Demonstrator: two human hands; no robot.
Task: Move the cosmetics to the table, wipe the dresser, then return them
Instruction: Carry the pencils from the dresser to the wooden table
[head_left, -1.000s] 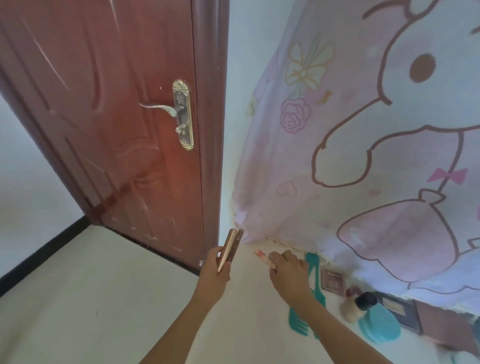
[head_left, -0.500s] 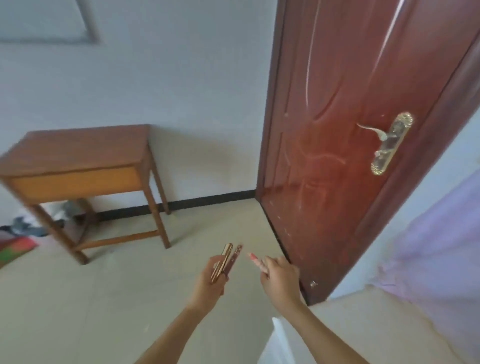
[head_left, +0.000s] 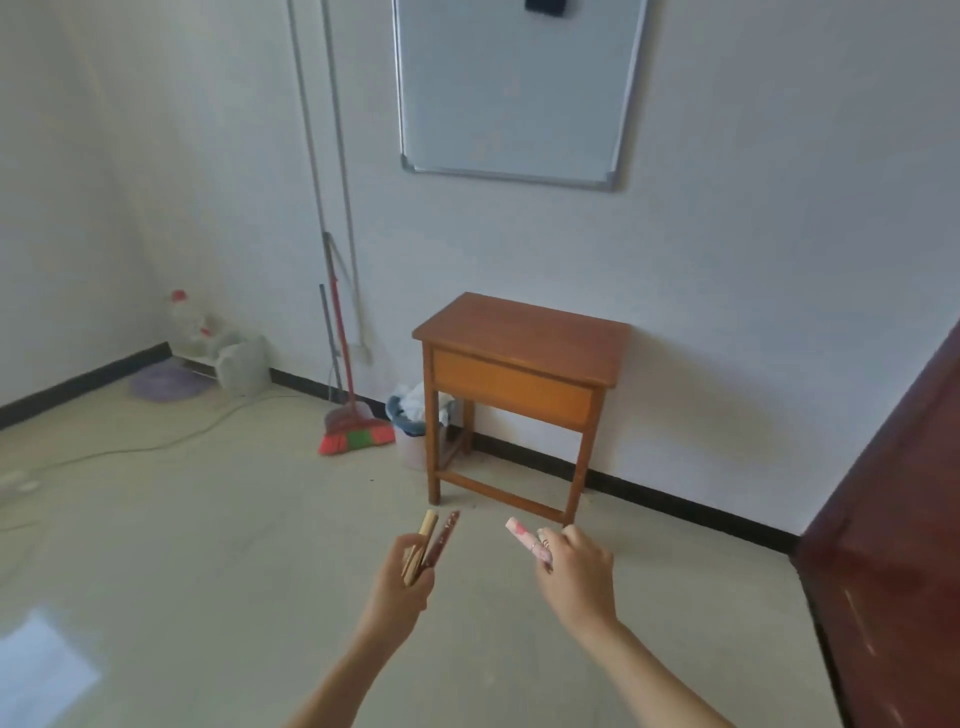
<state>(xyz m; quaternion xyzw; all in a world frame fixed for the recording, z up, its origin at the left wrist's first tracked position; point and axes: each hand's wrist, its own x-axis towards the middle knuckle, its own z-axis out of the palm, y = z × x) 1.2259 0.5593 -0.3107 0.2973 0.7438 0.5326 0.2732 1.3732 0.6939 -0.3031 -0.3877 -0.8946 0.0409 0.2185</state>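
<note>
Plainly, the left hand (head_left: 402, 579) curls round 2 slim cosmetic sticks (head_left: 424, 534) that fan apart, and the right hand (head_left: 576, 569) pinches a pink tube (head_left: 523, 534). All are above the floor, well short of the table (head_left: 524, 325). The fanned sticks may slip and drop.

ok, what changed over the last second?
The person turned left, away from the dresser; the small brown wooden table is now ahead. Nothing taken or released: left hand keeps the gold and dark-red slim sticks, right hand the pink patterned tube.
</note>
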